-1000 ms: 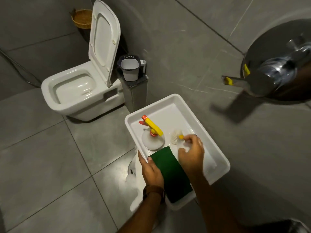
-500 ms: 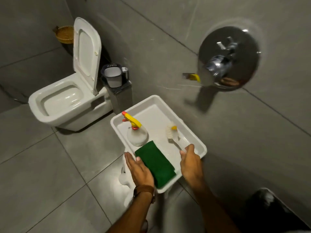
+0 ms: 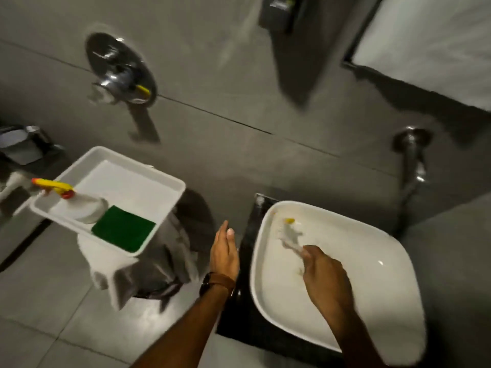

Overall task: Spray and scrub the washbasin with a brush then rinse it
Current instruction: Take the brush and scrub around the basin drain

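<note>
So you're at the washbasin (image 3: 345, 274) now with the brush (image 3: 289, 235) in your right hand (image 3: 326, 280), fingers wrapped around the handle, bristle head down inside the bowl near its far left corner. Looks like the scrubbing step is just kicking off, though the frame is pretty smeared, so I can't swear the bristles are touching the porcelain yet.

Your left hand (image 3: 224, 253) is empty, fingers straight and loosely together, hanging just beside the basin's left edge over the dark counter (image 3: 239, 322).

Thing is, the spray bottle (image 3: 77, 204) is sitting in the white tray (image 3: 159, 179) well off to the left, near the tray's front left corner, with the green pad (image 3: 123, 229) next to it along the front edge. Going by the task, spraying comes first and I see no foam or wet sheen in the bowl, so my guess is the next move means reaching that free left hand back to the tray for the bottle, or else just scrubbing dry.

Compared to half a second ago: back then you were facing the tray, right hand just grabbing the brush handle in there and left hand resting at its front rim. Now the brush is out of the tray, you've swung right, and the toilet is out of view.
</note>
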The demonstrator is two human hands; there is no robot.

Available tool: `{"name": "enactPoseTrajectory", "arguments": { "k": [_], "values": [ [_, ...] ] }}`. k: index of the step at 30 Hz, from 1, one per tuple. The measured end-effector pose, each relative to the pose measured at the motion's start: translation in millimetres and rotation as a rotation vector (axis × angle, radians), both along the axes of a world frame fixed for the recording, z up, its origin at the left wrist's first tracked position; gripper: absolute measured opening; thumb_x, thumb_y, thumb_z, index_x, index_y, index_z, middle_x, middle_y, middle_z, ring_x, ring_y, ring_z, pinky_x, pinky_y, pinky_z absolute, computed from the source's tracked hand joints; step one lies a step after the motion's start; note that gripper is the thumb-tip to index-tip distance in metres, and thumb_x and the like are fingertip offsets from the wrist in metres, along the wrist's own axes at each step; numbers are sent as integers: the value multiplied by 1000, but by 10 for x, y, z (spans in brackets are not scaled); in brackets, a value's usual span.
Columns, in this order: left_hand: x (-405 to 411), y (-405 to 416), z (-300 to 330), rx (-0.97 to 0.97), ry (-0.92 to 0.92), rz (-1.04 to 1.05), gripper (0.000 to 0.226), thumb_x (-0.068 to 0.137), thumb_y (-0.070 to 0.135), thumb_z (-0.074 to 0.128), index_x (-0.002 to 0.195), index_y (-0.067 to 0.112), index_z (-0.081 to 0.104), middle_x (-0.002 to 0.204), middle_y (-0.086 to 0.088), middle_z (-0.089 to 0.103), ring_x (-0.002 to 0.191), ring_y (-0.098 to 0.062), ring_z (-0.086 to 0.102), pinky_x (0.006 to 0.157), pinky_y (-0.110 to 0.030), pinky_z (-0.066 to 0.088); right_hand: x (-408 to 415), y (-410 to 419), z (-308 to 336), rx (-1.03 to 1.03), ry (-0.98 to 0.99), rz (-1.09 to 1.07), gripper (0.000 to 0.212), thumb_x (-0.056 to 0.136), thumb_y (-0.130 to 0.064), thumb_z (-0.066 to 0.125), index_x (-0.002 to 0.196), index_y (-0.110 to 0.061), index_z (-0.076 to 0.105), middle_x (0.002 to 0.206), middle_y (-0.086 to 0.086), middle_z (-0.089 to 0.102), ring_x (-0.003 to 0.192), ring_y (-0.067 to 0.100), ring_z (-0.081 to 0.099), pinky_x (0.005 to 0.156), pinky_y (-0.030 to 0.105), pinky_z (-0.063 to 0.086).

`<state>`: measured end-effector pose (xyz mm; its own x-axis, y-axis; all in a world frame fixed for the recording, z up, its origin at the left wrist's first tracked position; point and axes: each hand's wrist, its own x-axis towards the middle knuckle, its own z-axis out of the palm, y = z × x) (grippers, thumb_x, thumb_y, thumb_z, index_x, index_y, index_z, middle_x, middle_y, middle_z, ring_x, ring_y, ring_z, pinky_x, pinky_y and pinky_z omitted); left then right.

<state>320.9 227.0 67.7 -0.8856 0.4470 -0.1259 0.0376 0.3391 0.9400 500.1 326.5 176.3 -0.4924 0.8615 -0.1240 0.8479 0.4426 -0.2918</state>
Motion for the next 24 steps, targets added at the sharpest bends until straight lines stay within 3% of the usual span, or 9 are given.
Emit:
{"name": "enactPoseTrajectory", "arguments": {
  "k": [4, 7, 10, 12, 15, 18, 21, 24],
  "values": [
    [545, 198, 4, -90, -30, -113, 47, 104, 32, 37, 143, 9, 47, 145, -11, 52, 134, -26, 48, 111, -30, 32, 1057, 120, -33, -33, -260, -142, 27, 105, -29, 41, 109, -23, 67, 109, 1, 76, 102, 26, 71, 88, 38, 56],
    [639, 247, -3, -98, -40, -137, 43, 104, 30, 38, 139, 10, 52, 137, -14, 59, 126, -31, 55, 101, -30, 39, 1453, 21, -133, -113, -443, -154, 20, 99, -27, 47, 108, -22, 64, 114, -1, 72, 107, 21, 68, 89, 33, 54],
    [640, 259, -33, -131, -2, -156, 39, 104, 30, 38, 135, 15, 55, 129, -14, 64, 117, -34, 60, 88, -28, 40, 1226, -226, -290, -214, -415, -15, 28, 93, -20, 48, 115, -21, 65, 117, 4, 72, 111, 26, 67, 89, 34, 51],
    [668, 281, -58, -153, 54, -140, 39, 104, 31, 37, 134, 15, 55, 127, -15, 65, 114, -36, 61, 89, -33, 44, 812, -172, -353, -137, -300, 84, 38, 92, -12, 48, 125, -19, 65, 115, 9, 74, 108, 29, 69, 86, 37, 54],
    [691, 277, -77, -189, 124, -150, 41, 104, 34, 33, 134, 15, 54, 124, -17, 66, 110, -38, 62, 91, -41, 49, 555, 389, -245, -103, -284, -71, 29, 101, -12, 46, 118, -12, 68, 117, 10, 74, 109, 28, 70, 88, 36, 56],
    [706, 282, -45, -198, 114, -144, 45, 104, 39, 30, 138, 19, 50, 121, -13, 67, 105, -33, 63, 90, -40, 50, 1054, 489, -266, -107, -372, -238, 28, 99, -14, 47, 117, -12, 68, 116, 10, 76, 107, 27, 72, 85, 35, 58],
    [732, 282, 0, -183, 127, -149, 45, 103, 41, 30, 139, 21, 49, 118, -12, 68, 98, -27, 63, 86, -38, 51, 1071, -86, -310, -239, -371, -95, 29, 94, -14, 48, 116, -12, 67, 111, 9, 76, 102, 27, 72, 83, 35, 59],
    [734, 273, -3, -191, 114, -152, 46, 103, 43, 29, 138, 21, 50, 119, -13, 67, 100, -30, 63, 87, -41, 52, 678, 83, -384, -214, -261, -83, 25, 96, -10, 49, 110, -11, 70, 113, 10, 76, 106, 28, 71, 84, 36, 57]
  ]
}}
